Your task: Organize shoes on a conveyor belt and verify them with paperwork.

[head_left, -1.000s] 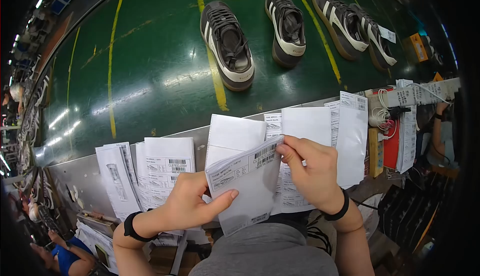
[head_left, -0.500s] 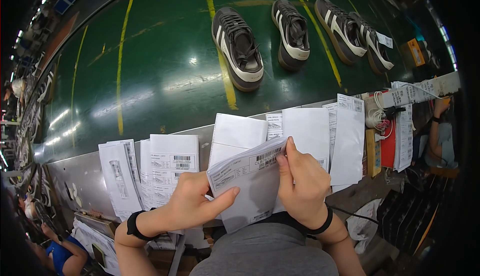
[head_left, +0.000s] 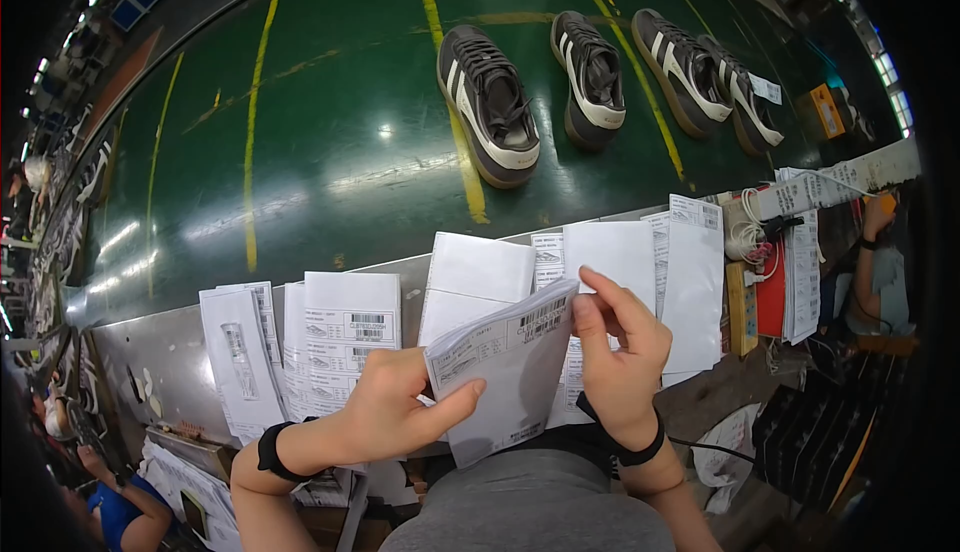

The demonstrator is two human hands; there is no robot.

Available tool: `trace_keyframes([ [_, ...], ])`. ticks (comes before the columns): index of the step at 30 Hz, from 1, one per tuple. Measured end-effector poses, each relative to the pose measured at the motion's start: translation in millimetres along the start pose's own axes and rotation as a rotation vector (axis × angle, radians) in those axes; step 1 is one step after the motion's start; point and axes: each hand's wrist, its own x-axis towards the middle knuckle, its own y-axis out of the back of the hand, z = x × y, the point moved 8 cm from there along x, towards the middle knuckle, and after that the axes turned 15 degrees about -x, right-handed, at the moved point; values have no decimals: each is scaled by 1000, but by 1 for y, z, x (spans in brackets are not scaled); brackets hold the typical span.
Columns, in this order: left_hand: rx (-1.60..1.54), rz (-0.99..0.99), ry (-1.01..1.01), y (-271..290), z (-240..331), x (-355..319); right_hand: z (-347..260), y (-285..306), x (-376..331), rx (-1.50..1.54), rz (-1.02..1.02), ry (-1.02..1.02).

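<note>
My left hand [head_left: 400, 407] grips a folded stack of printed label sheets [head_left: 500, 367] by its left edge, thumb on the front face. The stack is tilted up in front of my body, with barcodes and a small shoe drawing on it. At its upper right corner is my right hand [head_left: 625, 357], thumb and fingers apart, the fingertips close to the paper edge. Whether they touch it I cannot tell. Behind the stack lie more paper piles, among them a blank-topped pile [head_left: 480, 267] and a white sheet pile [head_left: 610, 252].
Several dark shoes with white stripes [head_left: 490, 112] stand on the green belt [head_left: 340, 152] with yellow lines. Label piles [head_left: 350, 302] line the metal edge. At right are a power strip [head_left: 742, 307], cables [head_left: 745, 227] and a striped dark cloth [head_left: 815, 432]. Other people's arms [head_left: 868, 272] show at both sides.
My right hand has loosened from the stack's right edge, its fingers spreading. The left hand keeps its hold. The shoes and belt lines appear slightly farther right.
</note>
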Motion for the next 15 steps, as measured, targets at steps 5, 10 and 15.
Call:
trace_keyframes([
  [5,24,-33,-27,-6,4,-1,-25,9,-2,-275,112,293],
  [10,16,5,-34,-4,3,-2,-41,4,-11,-425,212,402],
  [15,9,98,95,3,-14,3,-43,4,-11,-266,168,376],
])
